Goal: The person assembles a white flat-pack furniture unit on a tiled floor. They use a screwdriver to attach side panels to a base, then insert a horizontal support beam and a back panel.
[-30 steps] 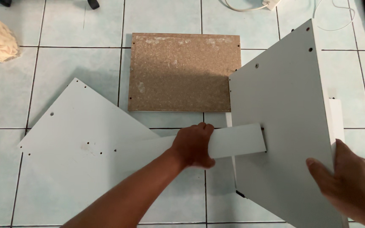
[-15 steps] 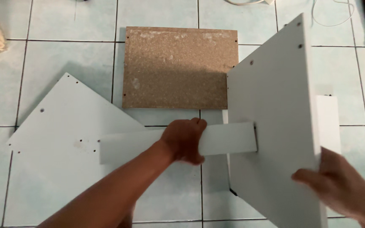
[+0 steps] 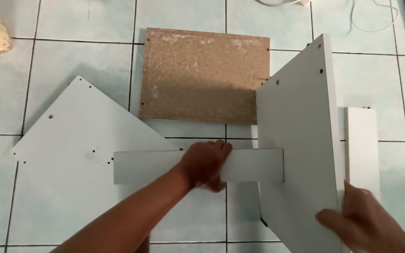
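Left hand (image 3: 206, 165) closed around the narrow white rail (image 3: 251, 165), fingers curled over its top edge; the rail's far end butts against the face of the upright white panel (image 3: 298, 136). Right hand (image 3: 366, 224) grips that panel's lower near edge — its fingers wrap the edge, though how tightly is unclear. Compared with a second ago, the panel stands steeper and the right hand has slid nearer the corner — the joint appears closer to square. Beyond the left fingertips lies the brown chipboard sheet (image 3: 202, 77); left of the wrist, a flat white board (image 3: 80, 154).

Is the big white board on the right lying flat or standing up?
Standing up, tilted: the big white board rests on its edge, steadied by the right hand.
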